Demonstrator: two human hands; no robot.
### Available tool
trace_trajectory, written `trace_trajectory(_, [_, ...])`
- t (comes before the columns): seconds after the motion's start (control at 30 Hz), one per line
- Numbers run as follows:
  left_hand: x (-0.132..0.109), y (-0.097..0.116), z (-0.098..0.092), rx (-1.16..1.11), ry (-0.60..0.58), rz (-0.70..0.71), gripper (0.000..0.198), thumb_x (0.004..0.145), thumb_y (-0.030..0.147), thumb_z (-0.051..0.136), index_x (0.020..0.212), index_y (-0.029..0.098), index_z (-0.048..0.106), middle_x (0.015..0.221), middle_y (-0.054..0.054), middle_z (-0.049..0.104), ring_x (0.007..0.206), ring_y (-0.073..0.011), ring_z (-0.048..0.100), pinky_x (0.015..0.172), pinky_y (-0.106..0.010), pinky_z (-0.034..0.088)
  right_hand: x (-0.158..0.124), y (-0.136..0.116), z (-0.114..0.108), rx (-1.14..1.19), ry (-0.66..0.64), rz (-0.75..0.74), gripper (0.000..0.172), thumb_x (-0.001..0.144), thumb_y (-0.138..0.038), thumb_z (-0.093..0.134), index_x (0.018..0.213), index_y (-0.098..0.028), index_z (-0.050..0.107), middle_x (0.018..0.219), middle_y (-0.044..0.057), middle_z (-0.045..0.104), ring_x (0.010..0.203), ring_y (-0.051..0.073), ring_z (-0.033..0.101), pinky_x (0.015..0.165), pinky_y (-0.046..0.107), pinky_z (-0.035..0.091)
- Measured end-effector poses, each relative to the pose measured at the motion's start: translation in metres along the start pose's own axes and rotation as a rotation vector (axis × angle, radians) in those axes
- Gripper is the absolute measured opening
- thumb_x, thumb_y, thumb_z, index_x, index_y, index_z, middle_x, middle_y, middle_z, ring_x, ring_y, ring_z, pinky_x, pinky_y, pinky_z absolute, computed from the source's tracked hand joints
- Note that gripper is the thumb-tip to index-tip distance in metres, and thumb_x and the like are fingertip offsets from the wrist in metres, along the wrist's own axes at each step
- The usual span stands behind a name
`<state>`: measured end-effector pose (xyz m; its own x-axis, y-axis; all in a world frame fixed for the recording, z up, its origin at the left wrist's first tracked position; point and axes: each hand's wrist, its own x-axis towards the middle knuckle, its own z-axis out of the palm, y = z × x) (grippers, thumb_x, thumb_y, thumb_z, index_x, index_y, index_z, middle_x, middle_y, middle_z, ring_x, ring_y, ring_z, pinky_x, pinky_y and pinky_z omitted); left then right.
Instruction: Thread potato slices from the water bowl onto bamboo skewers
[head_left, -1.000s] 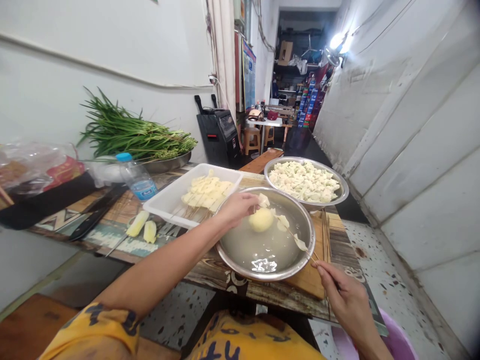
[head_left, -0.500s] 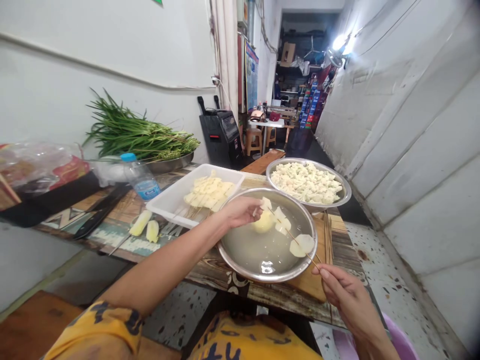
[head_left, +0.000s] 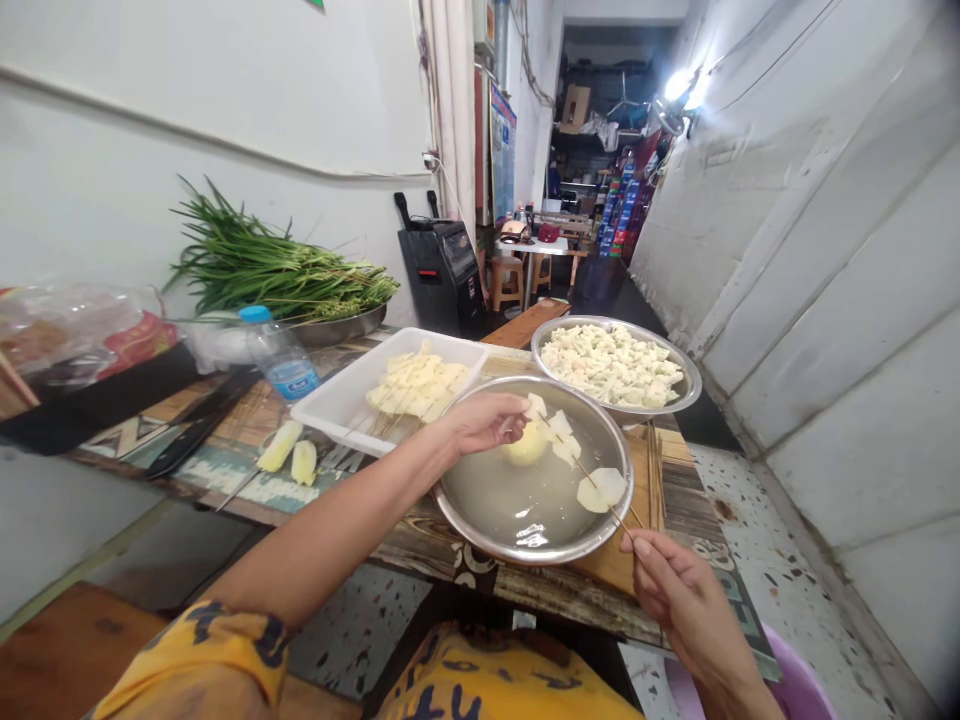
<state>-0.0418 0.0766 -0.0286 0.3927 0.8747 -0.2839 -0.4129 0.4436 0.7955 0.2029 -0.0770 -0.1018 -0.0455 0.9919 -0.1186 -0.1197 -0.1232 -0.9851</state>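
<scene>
My right hand (head_left: 686,590) is closed round the lower end of a thin wooden skewer (head_left: 581,465), at the right of the steel basin (head_left: 517,552). A second stick end shows beside it. Pale potato slices (head_left: 602,490) are threaded along the skewer, over cloudy water. At its far end my left hand (head_left: 491,422) is closed, its fingertips pinching a slice. A round peeled potato (head_left: 525,447) lies in the water just below these fingers. Left of the basin, a white plastic tray (head_left: 330,425) holds finished-looking skewers of potato slices (head_left: 420,380).
Behind the basin stands a wide bowl of cauliflower-like pieces (head_left: 611,365). Bare skewers (head_left: 656,475) lie on a wooden board (head_left: 622,575) at the right. On the left are a water bottle (head_left: 289,365), a knife (head_left: 191,430), vegetable pieces (head_left: 281,447) and long greens (head_left: 285,265).
My right hand has shifted very slightly left with the skewer. My left hand stays at the skewer's far end.
</scene>
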Motion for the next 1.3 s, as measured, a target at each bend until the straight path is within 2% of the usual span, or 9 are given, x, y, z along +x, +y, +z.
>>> trace_trajectory(0.17, [0.002,-0.001,0.001,0.000,0.085,0.183,0.001,0.072,0.011,0.066,0.072,0.010,0.065,0.058,0.000,0.053,0.052,-0.0054,0.046,0.048,-0.017,0.034,0.004,0.004,0.009,-0.043,0.075,-0.090,0.038,0.080,-0.053,0.060,0.089,-0.016,0.056,0.052,-0.009,0.026,0.045,0.005,0.020,0.043,0.021,0.013])
trace_trajectory(0.27, [-0.006,-0.006,0.004,0.249,0.166,0.268,0.008,0.069,0.017,0.067,0.073,0.010,0.069,0.057,0.000,0.054,0.052,-0.0061,0.042,0.048,-0.020,0.029,0.004,0.004,0.015,-0.121,0.155,-0.197,0.035,0.085,-0.051,0.055,0.095,-0.017,0.056,0.054,-0.008,0.028,0.048,0.007,0.025,0.045,0.021,0.017])
trace_trajectory(0.37, [-0.019,-0.014,0.016,0.467,0.006,0.339,0.017,0.067,0.026,0.071,0.072,0.010,0.070,0.066,-0.003,0.060,0.057,-0.0076,0.043,0.054,-0.023,0.030,0.002,-0.002,0.025,-0.193,0.159,-0.246,0.035,0.086,-0.050,0.053,0.095,-0.016,0.057,0.055,-0.007,0.030,0.048,0.007,0.027,0.045,0.021,0.019])
trace_trajectory(0.47, [-0.028,-0.022,0.031,0.353,-0.080,0.390,0.028,0.071,0.038,0.069,0.067,0.010,0.067,0.069,-0.004,0.059,0.060,-0.0084,0.044,0.057,-0.024,0.031,0.000,-0.006,0.034,-0.269,0.186,-0.309,0.034,0.087,-0.049,0.051,0.091,-0.016,0.059,0.056,-0.005,0.034,0.050,0.008,0.030,0.045,0.022,0.022])
trace_trajectory(0.6, [-0.030,-0.029,0.047,0.199,0.018,0.333,0.025,0.066,0.031,0.074,0.060,0.010,0.061,0.060,-0.002,0.054,0.055,-0.0067,0.041,0.055,-0.023,0.029,-0.002,-0.005,0.037,-0.370,0.224,-0.370,0.033,0.088,-0.047,0.049,0.091,-0.016,0.062,0.057,-0.004,0.037,0.050,0.009,0.033,0.046,0.023,0.025])
trace_trajectory(0.73, [-0.030,-0.034,0.051,0.176,-0.006,0.235,0.022,0.061,0.023,0.076,0.057,0.010,0.059,0.055,0.001,0.050,0.051,-0.0055,0.039,0.051,-0.022,0.026,-0.006,-0.005,0.036,-0.388,0.207,-0.379,0.034,0.088,-0.046,0.049,0.093,-0.016,0.063,0.056,-0.004,0.037,0.050,0.009,0.033,0.046,0.023,0.026])
trace_trajectory(0.87, [-0.030,-0.038,0.051,0.241,-0.042,0.207,0.022,0.060,0.025,0.076,0.058,0.010,0.061,0.056,0.000,0.051,0.052,-0.0057,0.039,0.052,-0.023,0.024,-0.006,-0.007,0.036,-0.302,0.194,-0.340,0.035,0.088,-0.047,0.050,0.094,-0.015,0.062,0.056,-0.005,0.035,0.050,0.009,0.032,0.045,0.022,0.024])
trace_trajectory(1.1, [-0.030,-0.041,0.050,0.346,-0.020,0.368,0.023,0.064,0.030,0.075,0.061,0.011,0.064,0.058,0.001,0.052,0.056,-0.0070,0.039,0.058,-0.024,0.028,-0.003,-0.008,0.036,-0.016,0.080,-0.224,0.033,0.084,-0.048,0.057,0.089,-0.016,0.057,0.052,-0.009,0.027,0.046,0.005,0.022,0.042,0.020,0.016])
trace_trajectory(1.3, [-0.029,-0.043,0.055,0.225,-0.034,0.315,0.021,0.062,0.028,0.075,0.064,0.010,0.065,0.058,0.000,0.054,0.054,-0.0063,0.038,0.056,-0.023,0.027,-0.002,-0.022,0.036,0.370,-0.139,0.038,0.032,0.076,-0.047,0.067,0.078,-0.019,0.052,0.046,-0.014,0.017,0.035,0.001,0.006,0.033,0.017,0.010])
